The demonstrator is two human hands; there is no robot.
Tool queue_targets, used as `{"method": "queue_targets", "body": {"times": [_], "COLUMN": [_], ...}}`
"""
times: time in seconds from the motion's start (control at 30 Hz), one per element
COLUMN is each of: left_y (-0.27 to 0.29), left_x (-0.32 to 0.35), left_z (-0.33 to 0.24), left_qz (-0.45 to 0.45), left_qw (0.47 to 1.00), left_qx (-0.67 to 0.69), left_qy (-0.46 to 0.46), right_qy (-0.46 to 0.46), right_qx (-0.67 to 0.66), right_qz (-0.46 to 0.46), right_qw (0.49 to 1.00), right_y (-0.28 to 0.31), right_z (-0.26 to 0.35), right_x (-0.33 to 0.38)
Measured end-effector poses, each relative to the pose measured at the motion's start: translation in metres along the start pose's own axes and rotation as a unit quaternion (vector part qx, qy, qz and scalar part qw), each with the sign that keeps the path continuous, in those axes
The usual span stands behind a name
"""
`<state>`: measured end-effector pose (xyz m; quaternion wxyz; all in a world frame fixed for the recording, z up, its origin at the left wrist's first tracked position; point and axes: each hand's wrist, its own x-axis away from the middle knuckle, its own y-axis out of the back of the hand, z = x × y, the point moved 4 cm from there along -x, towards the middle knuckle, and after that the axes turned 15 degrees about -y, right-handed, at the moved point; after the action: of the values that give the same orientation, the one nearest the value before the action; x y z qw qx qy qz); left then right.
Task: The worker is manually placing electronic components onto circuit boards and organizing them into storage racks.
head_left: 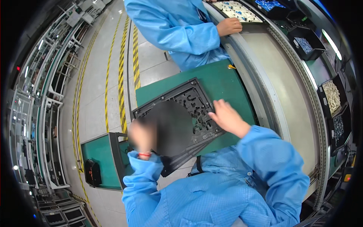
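Observation:
A black frame-like tray [203, 99] with many shaped cut-outs lies at a slant on the green tabletop [227, 81]. A dark, blurred round patch hides much of its left and middle part. My left hand [141, 133] is at the tray's left edge, smeared, so its fingers and anything in them cannot be made out. By the right edge, my right hand [228, 118] has its fingers stretched out and the thumb apart, with nothing held. Its thumb tip is close to the tray's rim; whether it touches cannot be told.
A conveyor line [281, 72] runs along the right, with black parts bins [305, 44] beyond it. Across the table a co-worker's hand [229, 26] rests on the conveyor's edge, near another loaded tray [238, 11]. A lower green shelf [106, 160] stands at the left.

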<state>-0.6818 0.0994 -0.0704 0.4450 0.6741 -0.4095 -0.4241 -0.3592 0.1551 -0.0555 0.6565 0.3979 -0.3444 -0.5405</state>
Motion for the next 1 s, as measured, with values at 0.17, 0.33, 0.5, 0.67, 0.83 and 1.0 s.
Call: {"method": "queue_targets", "body": {"times": [0.17,0.33,0.5,0.67,0.83,1.0], "left_y": [-0.021,0.005,0.083,0.053,0.003,-0.05], "left_x": [0.008,0.001,-0.014,-0.009,0.065,0.122], "left_z": [0.056,0.012,-0.112,-0.32,-0.483,-0.572], "left_qz": [-0.034,0.038,0.117,0.421,0.629,0.701], "left_qw": [0.98,0.834,0.749,0.559,0.479,0.428], "left_qx": [0.193,0.53,0.652,0.7,0.595,0.556], "left_qy": [-0.018,0.151,-0.02,-0.144,-0.141,-0.126], "right_qy": [-0.106,-0.143,-0.202,-0.474,-0.509,-0.548], "right_qx": [-0.128,-0.213,-0.251,-0.354,-0.468,-0.4], "right_qz": [-0.046,-0.078,-0.188,-0.261,-0.379,-0.441], "right_qw": [0.985,0.963,0.928,0.762,0.615,0.587], "right_y": [-0.044,0.038,0.166,0.189,0.179,0.168], "right_z": [-0.004,-0.009,-0.038,-0.123,-0.168,-0.197], "right_x": [-0.019,0.028,0.16,0.316,0.429,0.477]}}
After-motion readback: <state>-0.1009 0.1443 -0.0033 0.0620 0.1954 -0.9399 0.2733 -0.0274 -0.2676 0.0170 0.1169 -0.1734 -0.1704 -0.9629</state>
